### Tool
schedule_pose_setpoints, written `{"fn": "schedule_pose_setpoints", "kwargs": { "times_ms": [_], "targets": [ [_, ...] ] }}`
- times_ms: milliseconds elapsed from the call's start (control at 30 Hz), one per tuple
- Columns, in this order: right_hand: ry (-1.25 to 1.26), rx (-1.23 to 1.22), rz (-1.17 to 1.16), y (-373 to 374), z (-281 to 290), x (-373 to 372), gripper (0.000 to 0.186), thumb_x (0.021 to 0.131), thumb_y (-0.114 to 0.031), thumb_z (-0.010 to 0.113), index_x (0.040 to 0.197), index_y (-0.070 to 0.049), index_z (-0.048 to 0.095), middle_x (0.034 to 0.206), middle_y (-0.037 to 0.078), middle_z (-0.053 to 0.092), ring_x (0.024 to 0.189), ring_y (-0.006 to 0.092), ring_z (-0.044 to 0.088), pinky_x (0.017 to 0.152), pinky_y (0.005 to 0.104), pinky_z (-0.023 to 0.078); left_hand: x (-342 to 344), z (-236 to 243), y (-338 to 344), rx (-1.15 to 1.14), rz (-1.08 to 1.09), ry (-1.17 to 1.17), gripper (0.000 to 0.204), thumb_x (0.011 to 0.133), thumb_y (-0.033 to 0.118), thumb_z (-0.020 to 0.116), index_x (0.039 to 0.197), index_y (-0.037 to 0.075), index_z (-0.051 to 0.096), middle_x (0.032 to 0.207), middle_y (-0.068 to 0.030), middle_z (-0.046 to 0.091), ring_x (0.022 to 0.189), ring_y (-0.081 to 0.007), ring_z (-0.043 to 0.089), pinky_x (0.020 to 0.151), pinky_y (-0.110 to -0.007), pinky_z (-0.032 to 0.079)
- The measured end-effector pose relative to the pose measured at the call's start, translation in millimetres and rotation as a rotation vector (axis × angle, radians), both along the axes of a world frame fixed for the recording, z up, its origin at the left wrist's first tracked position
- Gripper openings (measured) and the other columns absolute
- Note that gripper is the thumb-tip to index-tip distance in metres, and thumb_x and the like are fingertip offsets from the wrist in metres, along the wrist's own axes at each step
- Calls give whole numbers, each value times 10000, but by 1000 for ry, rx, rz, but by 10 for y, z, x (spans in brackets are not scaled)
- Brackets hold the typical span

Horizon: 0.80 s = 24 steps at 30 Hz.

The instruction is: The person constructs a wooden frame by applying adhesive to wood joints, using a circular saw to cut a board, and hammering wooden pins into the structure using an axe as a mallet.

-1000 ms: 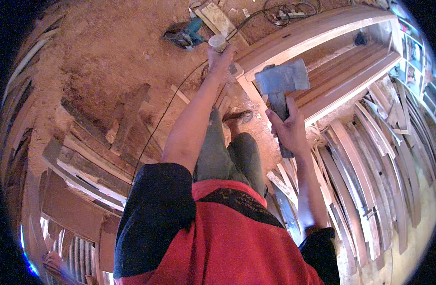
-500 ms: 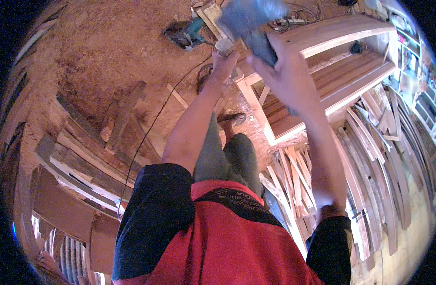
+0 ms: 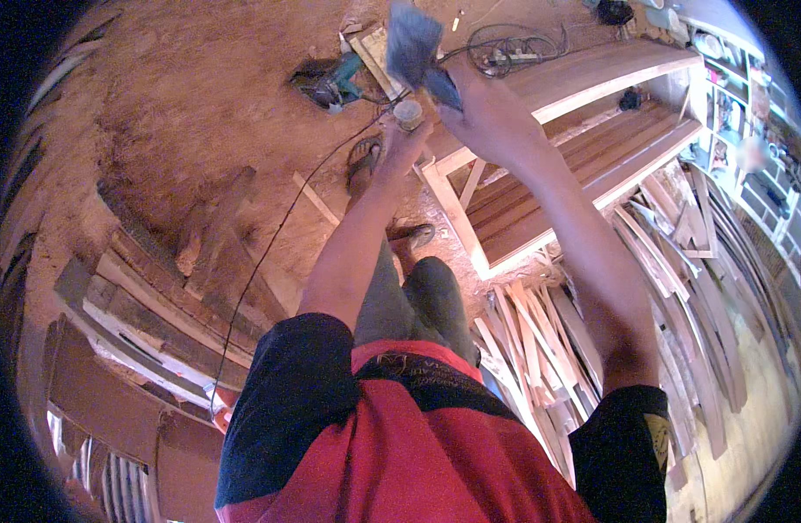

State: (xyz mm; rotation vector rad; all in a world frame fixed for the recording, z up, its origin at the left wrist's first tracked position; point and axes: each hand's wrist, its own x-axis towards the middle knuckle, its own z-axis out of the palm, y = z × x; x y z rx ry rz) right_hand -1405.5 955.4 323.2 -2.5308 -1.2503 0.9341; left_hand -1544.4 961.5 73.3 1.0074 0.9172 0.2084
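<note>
My right hand (image 3: 492, 113) is closed round the dark handle of a hammer-like tool (image 3: 414, 42) with a broad, blocky blue-grey head. This head hangs just above the round, pale end of an upright handled tool (image 3: 408, 113). Wrapped round that upright tool, my left hand (image 3: 404, 146) hides its lower part, so its kind does not show. Both hands are beside the near left corner of a long wooden frame (image 3: 460, 213) with dark slats inside.
A teal power tool (image 3: 344, 80) lies on the dusty ground beyond my left hand, near coiled cables (image 3: 518, 54). One black cable (image 3: 282, 228) runs down the left, past stacked planks (image 3: 147, 296). Wood strips (image 3: 535, 336) heap up on the right. A shelf (image 3: 740, 113) stands far right.
The hammer-like tool has come down and left toward the upright tool, and its head is less blurred. My left hand appears slightly lower in view.
</note>
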Motion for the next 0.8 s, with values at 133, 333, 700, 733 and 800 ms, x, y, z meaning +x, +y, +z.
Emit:
{"fn": "schedule_pose_setpoints", "kwargs": {
  "times_ms": [133, 333, 700, 733, 800],
  "targets": [
    [41, 31, -130, 359, 224, -199, 411, 887, -240, 643, 1160, 7, 460, 925, 294, 664, 865, 480, 655, 744, 571, 516, -169, -454, -18, 39, 0, 25, 194, 788, 114, 716, 964, 69, 646, 868, 5, 647, 787, -138, 619, 670, -321, 509],
    [116, -309, -77, -137, -185, -115, 388, 893, -232, 626, 1175, -16, 469, 968, 292, 656, 931, 479, 641, 790, 557, 513, -40, -174, -115, -112, -106, 14, 212, 804, 91, 710, 999, 62, 633, 901, -19, 650, 760, -146, 625, 658, -322, 523],
    [172, 6, -287, -250, 48, -20, 407, 884, -248, 700, 1148, 4, 519, 936, 259, 627, 870, 416, 646, 755, 472, 494, 11, -28, 105, -204, 169, -101, 164, 903, 153, 690, 971, 130, 543, 720, 57, 498, 575, -60, 464, 478, -231, 369],
    [175, 43, -277, -251, 40, -23, 407, 883, -252, 702, 1140, 6, 519, 927, 260, 624, 862, 414, 645, 749, 471, 491, 44, -11, 105, -202, 165, -81, 155, 872, 118, 692, 950, 122, 558, 719, 47, 523, 570, -67, 487, 478, -241, 388],
    [177, 112, -258, -274, 39, -30, 407, 883, -258, 706, 1125, 10, 519, 908, 260, 619, 846, 412, 642, 737, 468, 485, 108, -24, 68, -203, 156, -44, 156, 809, 46, 694, 906, 105, 587, 716, 28, 573, 559, -79, 533, 478, -261, 425]
  ]
}}
